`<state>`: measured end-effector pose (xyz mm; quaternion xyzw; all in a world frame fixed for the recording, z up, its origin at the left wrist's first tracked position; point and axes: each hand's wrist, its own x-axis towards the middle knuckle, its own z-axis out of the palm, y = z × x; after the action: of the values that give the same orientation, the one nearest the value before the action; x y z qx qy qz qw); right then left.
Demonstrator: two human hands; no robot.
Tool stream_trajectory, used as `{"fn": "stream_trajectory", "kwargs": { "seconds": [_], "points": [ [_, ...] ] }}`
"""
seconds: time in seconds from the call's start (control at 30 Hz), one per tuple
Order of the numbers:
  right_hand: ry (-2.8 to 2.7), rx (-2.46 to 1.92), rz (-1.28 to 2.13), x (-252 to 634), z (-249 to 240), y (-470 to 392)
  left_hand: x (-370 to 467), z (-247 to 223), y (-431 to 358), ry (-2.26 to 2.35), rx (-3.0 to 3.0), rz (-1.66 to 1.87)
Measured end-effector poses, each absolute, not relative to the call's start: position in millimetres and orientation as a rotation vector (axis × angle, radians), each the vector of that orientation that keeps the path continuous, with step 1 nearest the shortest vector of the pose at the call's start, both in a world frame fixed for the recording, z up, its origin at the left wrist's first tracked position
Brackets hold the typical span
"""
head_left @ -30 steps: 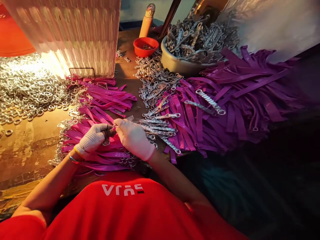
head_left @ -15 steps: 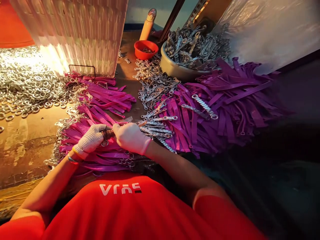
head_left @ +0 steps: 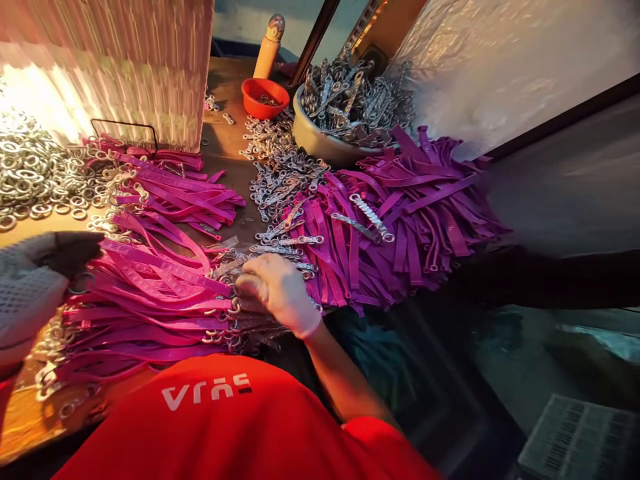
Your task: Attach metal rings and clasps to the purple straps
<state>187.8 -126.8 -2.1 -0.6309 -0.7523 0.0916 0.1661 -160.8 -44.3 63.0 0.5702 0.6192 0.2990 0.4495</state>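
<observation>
My left hand [head_left: 30, 287], in a dotted white glove with dark fingertips, is cut off by the left edge. Its fingers are pressed together, with a metal ring [head_left: 80, 283] showing at their underside. My right hand [head_left: 277, 290], in a thin white glove, has curled fingers at the right ends of a layer of magenta straps [head_left: 155, 283]. What those fingers grip, if anything, is hidden. Several straps carry metal rings [head_left: 234, 305] at these ends. Beside the right hand lie silvery twisted metal links [head_left: 285, 250].
A heap of rings [head_left: 35, 167] lies left by a translucent ribbed panel [head_left: 150, 67]. Behind are a red bowl [head_left: 265, 110], a bottle [head_left: 267, 50] and a beige basin [head_left: 313, 137] heaped with metal links. More purple straps [head_left: 400, 220] are piled at right.
My hands have parted. The left hand has moved left, closer to the camera, and the right has come down over the strap ends. The view has shifted right.
</observation>
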Motion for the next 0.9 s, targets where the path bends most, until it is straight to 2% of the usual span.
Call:
{"fn": "stream_trajectory", "kwargs": {
  "seconds": [0.07, 0.17, 0.33, 0.47, 0.63, 0.8, 0.9],
  "points": [
    [-2.046, -1.948, 0.263, 207.4, -11.0, -105.6, -128.5, 55.2, -52.6, 1.465, 1.133, 0.850],
    [-2.096, -2.124, 0.310, 222.6, -28.5, -75.7, -80.7, 43.3, -53.3, 1.187, 0.838, 0.795],
    [-2.158, -2.112, 0.341, 222.7, -52.5, -61.0, -36.0, 31.6, -49.4, 0.913, 0.533, 0.734],
    [-2.042, -2.071, 0.298, 220.3, -45.2, -72.3, -26.2, 24.0, -55.7, 0.904, 0.489, 0.759],
    [-1.814, -1.571, 0.347, 181.9, 1.2, -106.2, -26.1, 9.6, -64.1, 0.826, 0.547, 0.844],
    [-2.281, -1.160, 0.160, 131.4, 27.5, -118.3, -24.6, 4.4, -70.9, 0.665, 0.594, 0.910],
    [-2.312, -1.128, 0.193, 123.1, 27.9, -115.2, -29.2, 9.3, -74.8, 0.669, 0.620, 0.877]
  ]
}}
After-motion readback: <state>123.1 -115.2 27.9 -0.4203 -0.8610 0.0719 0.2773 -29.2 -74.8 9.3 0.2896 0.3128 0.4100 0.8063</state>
